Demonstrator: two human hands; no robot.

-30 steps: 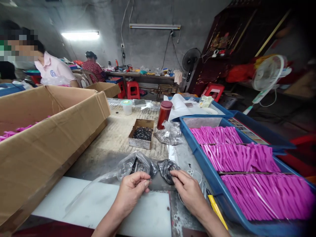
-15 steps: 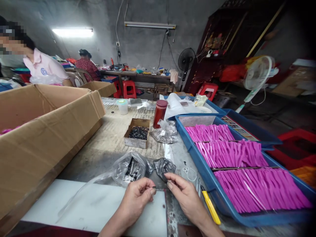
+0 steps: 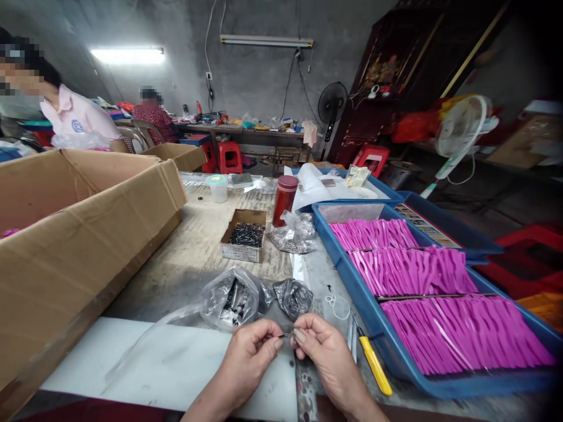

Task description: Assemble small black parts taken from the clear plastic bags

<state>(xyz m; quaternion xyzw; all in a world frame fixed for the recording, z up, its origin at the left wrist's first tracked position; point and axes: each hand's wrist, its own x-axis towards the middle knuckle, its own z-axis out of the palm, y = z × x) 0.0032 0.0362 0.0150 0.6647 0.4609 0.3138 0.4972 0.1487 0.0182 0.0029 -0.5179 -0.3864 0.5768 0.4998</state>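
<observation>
Just above the right edge of a pale sheet (image 3: 176,366), my left hand (image 3: 246,360) pinches a small thin black piece (image 3: 284,336) between thumb and forefinger. My right hand (image 3: 328,354) is closed in a pinch at that piece's right end; whatever its fingertips hold is too small to make out. The two hands nearly touch. Behind the left hand lies an open clear plastic bag (image 3: 215,302) with black parts inside. A dark plastic bag (image 3: 294,298) with small contents sits behind the right hand.
At right stands a blue tray (image 3: 426,384) with rows of pink strips (image 3: 466,334). A yellow-handled tool (image 3: 376,366) lies beside it. Farther back are a small box of black pins (image 3: 241,252), a red canister (image 3: 285,199) and a bag of metal bits (image 3: 292,237). A large carton (image 3: 88,234) stands left.
My right hand has moved left and down, from beside the dark bag to the black piece, and its fingers have closed. My left hand has shifted slightly right.
</observation>
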